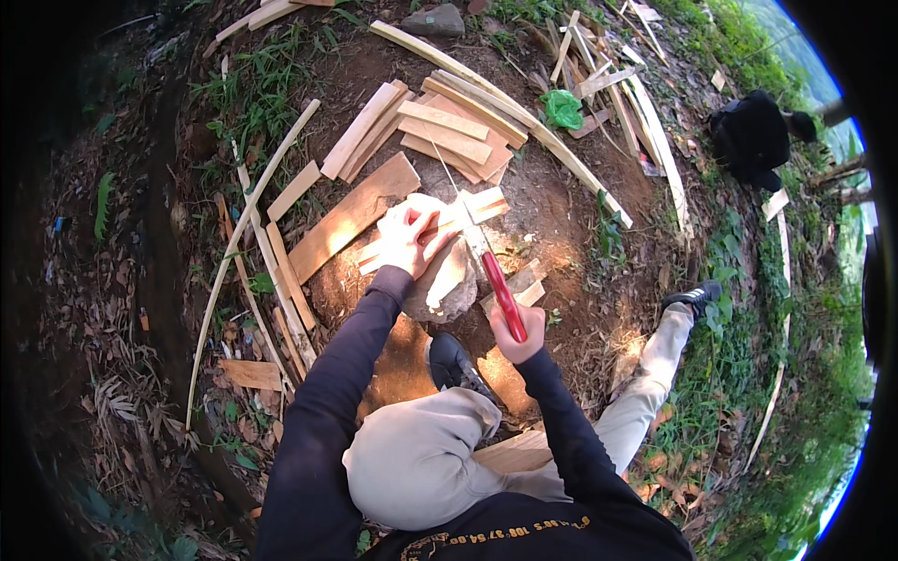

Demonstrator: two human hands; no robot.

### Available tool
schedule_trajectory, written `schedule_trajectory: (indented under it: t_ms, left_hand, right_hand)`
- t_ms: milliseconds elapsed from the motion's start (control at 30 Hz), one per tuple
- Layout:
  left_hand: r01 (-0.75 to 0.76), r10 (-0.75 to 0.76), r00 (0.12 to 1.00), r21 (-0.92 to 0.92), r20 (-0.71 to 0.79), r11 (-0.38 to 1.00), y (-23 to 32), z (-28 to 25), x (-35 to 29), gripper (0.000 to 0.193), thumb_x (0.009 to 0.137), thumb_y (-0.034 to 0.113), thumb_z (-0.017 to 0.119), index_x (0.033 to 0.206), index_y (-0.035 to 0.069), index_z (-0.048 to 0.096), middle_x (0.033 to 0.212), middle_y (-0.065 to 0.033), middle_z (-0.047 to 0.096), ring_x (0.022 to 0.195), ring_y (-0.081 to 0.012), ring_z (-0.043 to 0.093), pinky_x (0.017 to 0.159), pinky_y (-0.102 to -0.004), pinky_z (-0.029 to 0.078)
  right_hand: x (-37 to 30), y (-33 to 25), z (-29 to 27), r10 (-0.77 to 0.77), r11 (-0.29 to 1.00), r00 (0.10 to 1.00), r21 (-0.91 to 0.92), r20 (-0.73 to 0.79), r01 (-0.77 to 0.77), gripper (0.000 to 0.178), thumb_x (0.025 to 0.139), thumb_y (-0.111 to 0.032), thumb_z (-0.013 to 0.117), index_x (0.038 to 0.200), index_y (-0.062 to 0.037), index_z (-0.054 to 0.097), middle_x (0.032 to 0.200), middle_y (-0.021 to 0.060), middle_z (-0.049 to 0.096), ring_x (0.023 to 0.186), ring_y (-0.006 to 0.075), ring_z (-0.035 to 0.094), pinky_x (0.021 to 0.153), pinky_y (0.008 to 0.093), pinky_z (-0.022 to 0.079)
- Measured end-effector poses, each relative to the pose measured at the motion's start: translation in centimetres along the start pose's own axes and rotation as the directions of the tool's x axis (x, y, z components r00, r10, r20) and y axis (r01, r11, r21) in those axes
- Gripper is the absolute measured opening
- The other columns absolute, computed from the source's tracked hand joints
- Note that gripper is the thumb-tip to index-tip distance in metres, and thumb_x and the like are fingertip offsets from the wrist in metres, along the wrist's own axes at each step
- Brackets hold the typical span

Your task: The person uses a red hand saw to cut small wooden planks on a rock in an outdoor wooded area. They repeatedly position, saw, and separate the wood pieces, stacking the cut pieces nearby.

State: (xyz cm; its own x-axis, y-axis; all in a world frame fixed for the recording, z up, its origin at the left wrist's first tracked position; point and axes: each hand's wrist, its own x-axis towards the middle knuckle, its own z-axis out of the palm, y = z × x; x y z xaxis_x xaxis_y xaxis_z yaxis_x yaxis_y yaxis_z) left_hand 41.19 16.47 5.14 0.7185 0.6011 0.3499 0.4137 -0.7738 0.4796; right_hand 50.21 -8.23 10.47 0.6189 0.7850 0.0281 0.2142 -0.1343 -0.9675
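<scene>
Two hands busy: your left hand (409,234) pins thin stiff wood strip (468,210) on stone (440,285), right hand (519,332) clenched round red-handled knife (491,271); strip looks light, splintery.

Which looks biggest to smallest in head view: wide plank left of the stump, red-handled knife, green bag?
1. Wide plank
2. Red-handled knife, gripped by the right hand
3. Green bag, which lies farther from the camera, so its true size is unsure.
</scene>
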Motion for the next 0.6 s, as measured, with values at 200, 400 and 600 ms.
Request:
schedule_trajectory:
  t_ms: [200,400,600]
  left_hand:
    - [0.062,-0.059,0.998,-0.093,0.024,0.994,-0.5,0.2,-0.3,0.044,0.082,0.035,0.080,0.113,0.007,0.071,0.094,-0.0100,0.061,0.093,-0.0266,0.058,0.084,-0.0393,0.049]
    - [0.006,-0.002,0.999,-0.091,0.043,0.996,-0.4,0.0,0.1,0.044,0.083,0.034,0.080,0.114,0.004,0.069,0.096,-0.0106,0.059,0.087,-0.0250,0.060,0.080,-0.0362,0.051]
    - [0.046,-0.040,0.998,-0.127,0.054,0.991,-0.8,-0.5,-0.4,0.043,0.080,0.033,0.082,0.110,0.005,0.070,0.095,-0.0102,0.059,0.090,-0.0244,0.060,0.081,-0.0357,0.052]
  right_hand:
    - [-10.2,0.9,-4.4,0.013,0.996,1.000,-0.089,-0.010,-0.014,0.020,0.079,-0.002,0.065,0.061,-0.0025,0.056,0.047,0.0077,0.047,0.039,0.0174,0.052,0.044,0.0325,0.041]
    - [-1.5,-0.3,-0.2,0.005,1.000,0.999,0.020,-0.053,-0.004,0.024,0.084,-0.006,0.067,0.064,-0.0018,0.055,0.049,0.0065,0.046,0.043,0.0106,0.047,0.045,0.0311,0.036]
    - [-3.2,-1.5,-1.0,0.013,0.999,1.000,-0.044,0.005,-0.012,0.023,0.083,-0.005,0.066,0.064,-0.0024,0.055,0.049,0.0075,0.047,0.043,0.0112,0.048,0.046,0.0319,0.038]
